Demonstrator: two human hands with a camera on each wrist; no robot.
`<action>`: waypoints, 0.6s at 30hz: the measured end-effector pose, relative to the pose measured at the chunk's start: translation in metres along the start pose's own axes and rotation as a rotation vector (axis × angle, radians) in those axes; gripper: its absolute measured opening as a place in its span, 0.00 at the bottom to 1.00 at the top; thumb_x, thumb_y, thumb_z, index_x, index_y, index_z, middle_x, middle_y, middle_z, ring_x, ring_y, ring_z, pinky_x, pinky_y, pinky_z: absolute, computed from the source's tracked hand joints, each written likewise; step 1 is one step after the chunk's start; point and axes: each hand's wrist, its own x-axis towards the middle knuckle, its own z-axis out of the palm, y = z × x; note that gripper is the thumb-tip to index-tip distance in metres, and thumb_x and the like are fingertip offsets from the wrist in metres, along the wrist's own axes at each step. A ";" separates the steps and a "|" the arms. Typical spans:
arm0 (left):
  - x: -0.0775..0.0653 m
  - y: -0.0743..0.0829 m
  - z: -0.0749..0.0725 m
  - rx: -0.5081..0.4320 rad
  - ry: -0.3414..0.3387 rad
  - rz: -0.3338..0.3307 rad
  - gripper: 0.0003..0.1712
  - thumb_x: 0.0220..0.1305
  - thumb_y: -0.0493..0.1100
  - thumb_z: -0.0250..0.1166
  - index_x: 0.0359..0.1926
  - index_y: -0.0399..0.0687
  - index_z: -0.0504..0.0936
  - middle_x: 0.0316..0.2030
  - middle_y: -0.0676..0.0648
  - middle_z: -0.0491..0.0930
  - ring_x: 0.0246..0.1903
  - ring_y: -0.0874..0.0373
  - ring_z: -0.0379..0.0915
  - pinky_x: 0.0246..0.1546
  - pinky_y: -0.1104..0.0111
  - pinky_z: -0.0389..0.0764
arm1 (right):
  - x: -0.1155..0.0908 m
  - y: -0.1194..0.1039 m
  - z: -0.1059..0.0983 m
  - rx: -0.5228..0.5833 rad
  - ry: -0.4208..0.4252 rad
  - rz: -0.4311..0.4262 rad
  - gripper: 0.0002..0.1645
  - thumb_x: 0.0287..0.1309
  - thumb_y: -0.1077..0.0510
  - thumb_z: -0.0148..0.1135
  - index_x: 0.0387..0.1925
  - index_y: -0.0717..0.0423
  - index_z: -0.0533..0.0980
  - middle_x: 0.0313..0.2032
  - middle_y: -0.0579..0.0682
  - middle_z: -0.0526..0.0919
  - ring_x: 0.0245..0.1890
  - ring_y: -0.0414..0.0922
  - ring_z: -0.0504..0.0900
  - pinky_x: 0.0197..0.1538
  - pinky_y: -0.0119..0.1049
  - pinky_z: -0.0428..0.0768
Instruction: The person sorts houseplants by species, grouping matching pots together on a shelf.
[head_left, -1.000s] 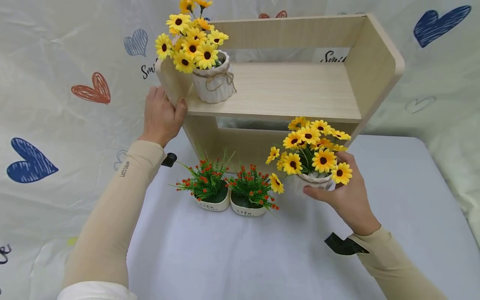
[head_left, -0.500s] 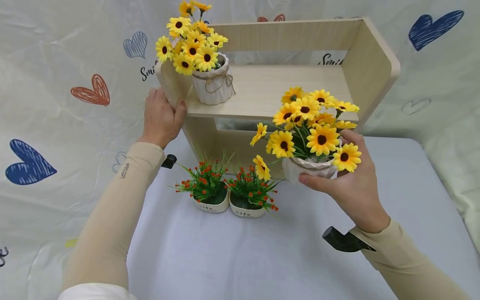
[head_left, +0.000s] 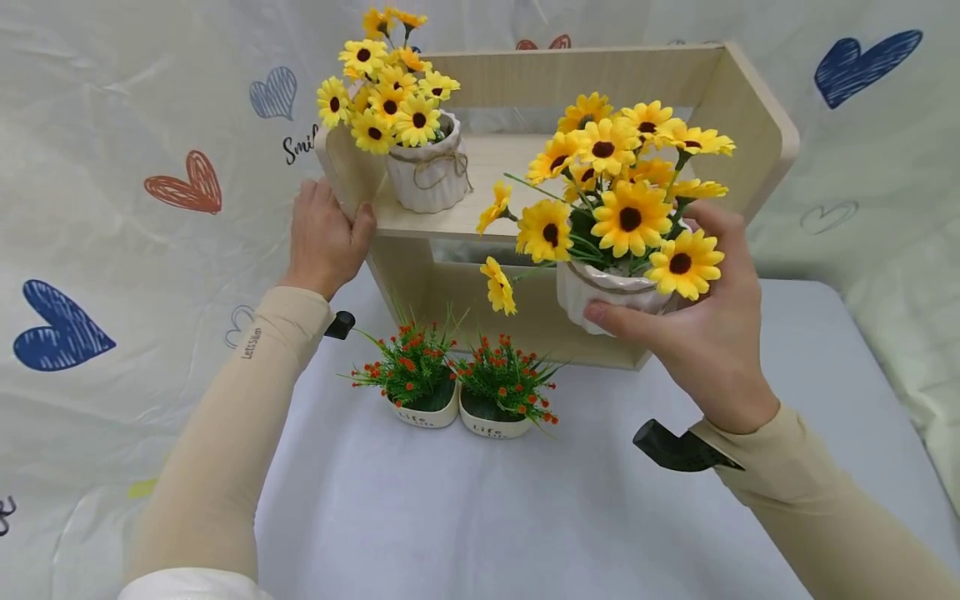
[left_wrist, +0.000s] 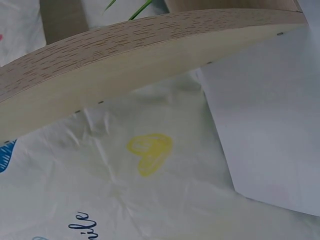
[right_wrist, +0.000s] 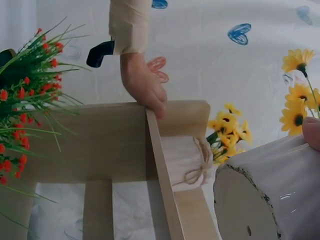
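Observation:
My right hand holds a white ribbed flowerpot of yellow artificial sunflowers in front of the shelf's right part, thumb across the pot's front. The pot's underside shows in the right wrist view, off the table. My left hand grips the left side panel of a light wooden two-tier shelf; its fingers are partly hidden behind the panel. On the upper tier, at the left end, stands a similar white pot with a twine bow and yellow flowers. The left wrist view shows the panel's edge without the hand.
Two cream oval planters, the left planter and the right planter, stand side by side before the lower tier, with green grass and red blooms. A white-covered table lies underneath. Behind hangs a cloth printed with hearts.
My right hand has raised the sunflower pot from low beside the shelf's right end to the upper tier's height, nearer the camera. My left hand stays on the side panel.

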 end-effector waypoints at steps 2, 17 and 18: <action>0.001 0.000 0.000 0.003 0.000 0.010 0.35 0.68 0.58 0.42 0.62 0.39 0.75 0.51 0.36 0.81 0.43 0.40 0.64 0.48 0.52 0.64 | 0.006 -0.001 0.002 0.064 0.021 -0.016 0.55 0.34 0.75 0.80 0.65 0.45 0.68 0.71 0.48 0.69 0.69 0.49 0.72 0.66 0.28 0.78; 0.000 -0.003 0.002 -0.003 -0.007 -0.005 0.36 0.68 0.60 0.41 0.61 0.39 0.75 0.44 0.36 0.79 0.42 0.41 0.63 0.45 0.53 0.62 | 0.056 0.008 0.012 -0.056 0.116 0.002 0.51 0.42 0.61 0.82 0.67 0.43 0.66 0.70 0.42 0.70 0.69 0.42 0.72 0.72 0.35 0.73; 0.000 -0.003 0.002 -0.003 -0.005 -0.004 0.36 0.68 0.60 0.41 0.61 0.39 0.75 0.44 0.36 0.79 0.41 0.40 0.63 0.45 0.53 0.62 | 0.059 0.010 0.012 -0.074 0.114 0.009 0.51 0.43 0.60 0.82 0.67 0.42 0.66 0.70 0.42 0.70 0.69 0.42 0.73 0.71 0.35 0.73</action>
